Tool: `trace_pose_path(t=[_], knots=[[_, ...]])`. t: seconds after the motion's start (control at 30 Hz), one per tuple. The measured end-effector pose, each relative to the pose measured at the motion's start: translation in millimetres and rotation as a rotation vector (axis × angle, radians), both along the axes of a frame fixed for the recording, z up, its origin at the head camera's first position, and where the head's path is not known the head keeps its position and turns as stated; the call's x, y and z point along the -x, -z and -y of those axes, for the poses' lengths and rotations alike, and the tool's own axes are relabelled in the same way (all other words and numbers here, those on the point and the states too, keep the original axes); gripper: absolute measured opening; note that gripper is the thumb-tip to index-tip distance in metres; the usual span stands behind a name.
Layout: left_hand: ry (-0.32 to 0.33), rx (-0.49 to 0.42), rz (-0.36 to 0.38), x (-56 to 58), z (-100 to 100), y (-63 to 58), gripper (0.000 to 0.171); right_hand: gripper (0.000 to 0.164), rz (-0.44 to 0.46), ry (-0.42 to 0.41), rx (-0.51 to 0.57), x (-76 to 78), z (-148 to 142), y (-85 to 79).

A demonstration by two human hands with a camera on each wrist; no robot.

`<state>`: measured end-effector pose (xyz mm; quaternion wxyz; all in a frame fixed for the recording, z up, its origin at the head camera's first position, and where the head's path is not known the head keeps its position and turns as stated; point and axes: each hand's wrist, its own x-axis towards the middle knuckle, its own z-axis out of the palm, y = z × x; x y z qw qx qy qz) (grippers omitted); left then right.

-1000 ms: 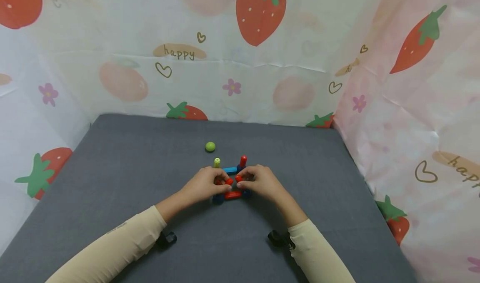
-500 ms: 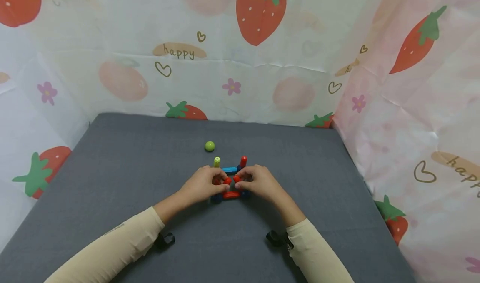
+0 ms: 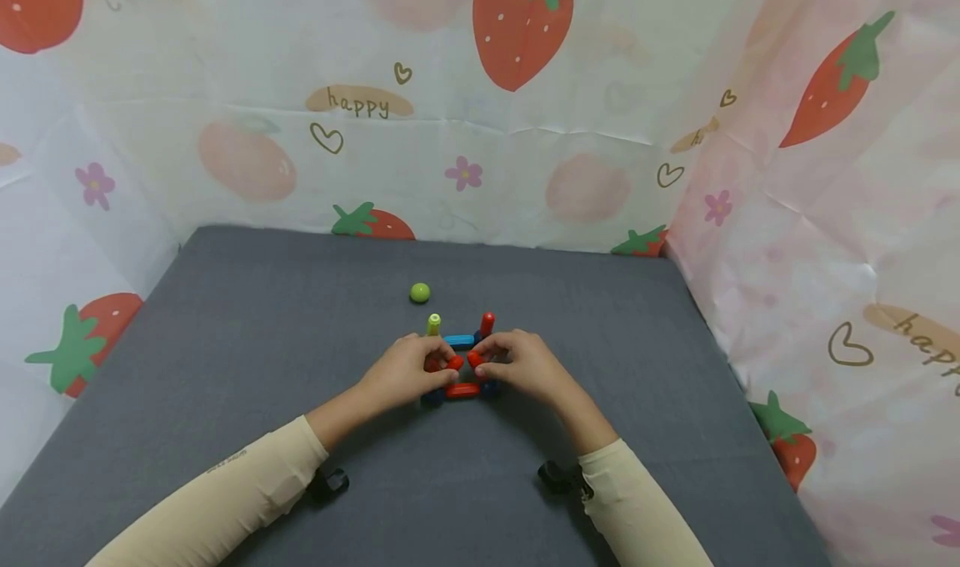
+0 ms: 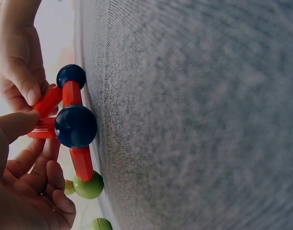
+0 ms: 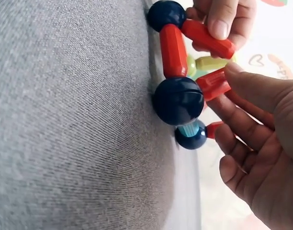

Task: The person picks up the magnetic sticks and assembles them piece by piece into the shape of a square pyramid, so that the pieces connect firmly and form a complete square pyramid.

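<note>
A small frame of magnetic rods and balls stands on the grey cloth between both hands. My left hand [image 3: 408, 368] pinches the top of a red rod [image 5: 208, 38] that rises from the front-left navy ball [image 4: 75, 126]. My right hand [image 3: 525, 367] pinches another red rod [image 5: 213, 84], upright on the front-right navy ball [image 5: 178, 100]. A lying red rod [image 3: 462, 391] joins these two balls. Along the back runs a blue rod [image 3: 459, 341]. At the rear corners a yellow-green rod [image 3: 434, 325] and a red rod [image 3: 487, 323] stand up. A green ball [image 4: 89, 185] forms the back-left corner.
A loose green ball [image 3: 420, 293] lies on the cloth behind the frame. Strawberry-printed sheets [image 3: 517, 158] hang at the back and sides of the grey table [image 3: 300, 292]. Black wrist straps [image 3: 327, 484] hang under both sleeves.
The frame and both hands shifted very slightly left early on. Both hands keep their pinch on the red rods, and the right hand has edged slightly right again.
</note>
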<state>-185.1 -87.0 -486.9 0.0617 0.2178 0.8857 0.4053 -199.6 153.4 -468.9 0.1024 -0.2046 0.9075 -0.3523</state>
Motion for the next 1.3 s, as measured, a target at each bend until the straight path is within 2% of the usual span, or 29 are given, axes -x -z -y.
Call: trace_pose_path(t=[0.27,0.47,0.67,0.93,1.13,1.3], knots=[[0.008,-0.005,0.055,3.1,7.7,-2.9,0.017,0.024,0.002,-0.02,0.016,4.7,-13.0,-5.8],[-0.035,0.021,0.062,11.7,26.6,-9.1,0.027,0.027,-0.027,0.008,0.026,19.4,-29.7,-17.2],[-0.089,0.065,0.0,26.4,40.8,-14.3,0.029,0.03,-0.048,0.052,0.044,38.2,-36.6,-22.0],[-0.105,0.068,-0.027,46.7,35.8,-10.6,0.03,0.033,-0.021,0.074,0.061,57.4,-28.0,-12.3],[-0.09,0.052,-0.036,51.4,29.4,-6.9,0.026,0.027,0.001,0.053,0.062,60.6,-17.0,-2.7],[-0.078,0.071,-0.063,55.1,27.0,-6.6,0.023,0.022,-0.024,0.059,0.067,60.6,-12.6,0.4]])
